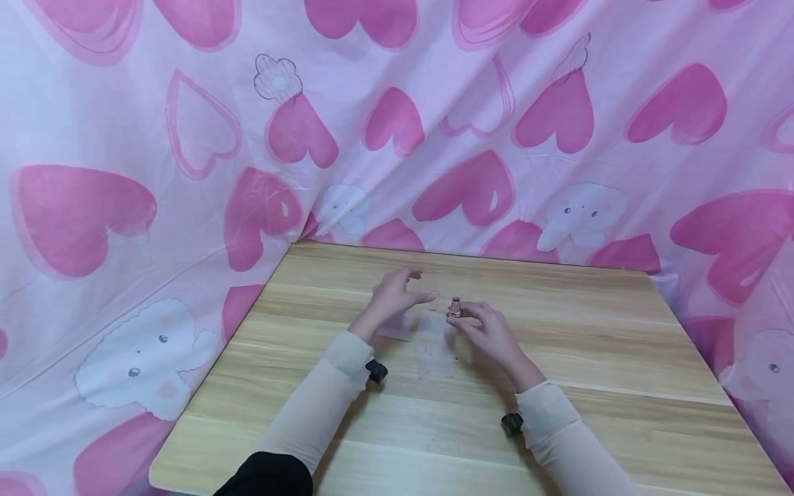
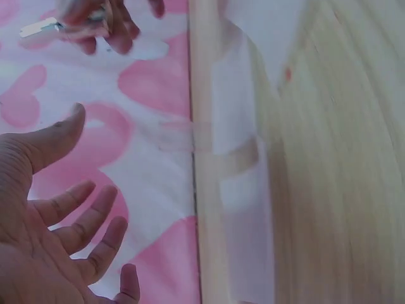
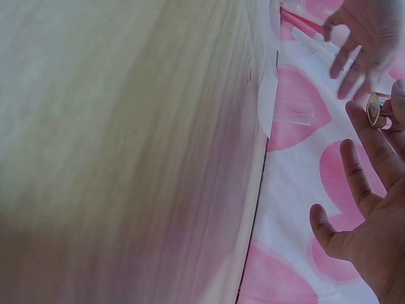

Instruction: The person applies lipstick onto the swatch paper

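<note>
In the head view my right hand (image 1: 490,331) pinches a small rose-gold tube (image 1: 455,308), much like a lipstick case, upright between thumb and fingers. Its round base (image 3: 374,110) faces the right wrist camera, while the other fingers of that hand spread apart. My left hand (image 1: 397,297) is to the left of the tube, thumb and fingers apart, with nothing in its grasp. A clear see-through cylinder (image 3: 294,114) stands beyond the hands in the right wrist view; the left wrist view shows it faintly too.
Below the hands, thin whitish translucent sheets (image 1: 435,362) lie on the wooden table (image 1: 608,331). A tiny dark bit (image 1: 456,358) is beside them. Pink heart-patterned cloth (image 1: 459,186) hangs along the table's back and sides.
</note>
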The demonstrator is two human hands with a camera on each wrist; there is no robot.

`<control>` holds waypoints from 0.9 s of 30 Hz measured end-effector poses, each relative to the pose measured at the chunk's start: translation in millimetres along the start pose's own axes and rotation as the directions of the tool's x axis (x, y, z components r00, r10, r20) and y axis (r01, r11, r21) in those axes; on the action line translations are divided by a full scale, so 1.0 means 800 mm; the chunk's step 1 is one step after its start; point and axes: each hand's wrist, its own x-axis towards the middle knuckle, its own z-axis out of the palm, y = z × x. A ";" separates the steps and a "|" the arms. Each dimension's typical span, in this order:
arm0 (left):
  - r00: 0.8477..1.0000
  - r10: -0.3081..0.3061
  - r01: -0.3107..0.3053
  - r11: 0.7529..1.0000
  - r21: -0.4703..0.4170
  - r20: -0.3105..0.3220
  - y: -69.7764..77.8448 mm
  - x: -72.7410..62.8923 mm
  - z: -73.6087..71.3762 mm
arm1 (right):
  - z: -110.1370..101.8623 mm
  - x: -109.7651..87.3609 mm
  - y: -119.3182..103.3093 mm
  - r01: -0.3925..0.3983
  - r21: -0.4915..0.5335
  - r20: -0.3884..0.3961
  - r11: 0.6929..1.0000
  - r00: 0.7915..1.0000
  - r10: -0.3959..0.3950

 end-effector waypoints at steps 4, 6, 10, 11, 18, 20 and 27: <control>0.998 0.058 -0.058 0.997 -0.051 0.001 0.014 -0.007 0.000 | -0.001 0.003 -0.003 0.005 -0.010 -0.019 1.000 1.000 -0.005; 0.997 0.082 -0.083 0.993 -0.080 -0.009 0.021 -0.011 0.002 | -0.001 0.004 -0.005 0.017 -0.010 -0.024 1.000 1.000 -0.017; 0.992 0.125 -0.129 0.977 -0.168 -0.036 0.032 -0.020 0.013 | -0.001 0.005 -0.009 0.030 -0.032 -0.043 0.999 0.999 -0.031; 0.990 0.137 -0.142 0.971 -0.190 -0.040 0.034 -0.022 0.017 | 0.000 0.005 -0.010 0.033 -0.034 -0.050 0.999 0.998 -0.035; 0.975 0.199 -0.221 0.923 -0.314 -0.101 0.046 -0.033 0.043 | 0.005 0.004 -0.013 0.070 -0.070 -0.129 0.995 0.989 -0.078; 0.973 0.191 -0.225 0.915 -0.335 -0.131 0.047 -0.036 0.048 | 0.007 0.003 -0.013 0.078 -0.079 -0.147 0.994 0.985 -0.089; 0.958 0.205 -0.264 0.904 -0.336 -0.201 0.050 -0.040 0.056 | 0.009 0.002 -0.015 0.074 -0.072 -0.188 0.995 0.978 -0.086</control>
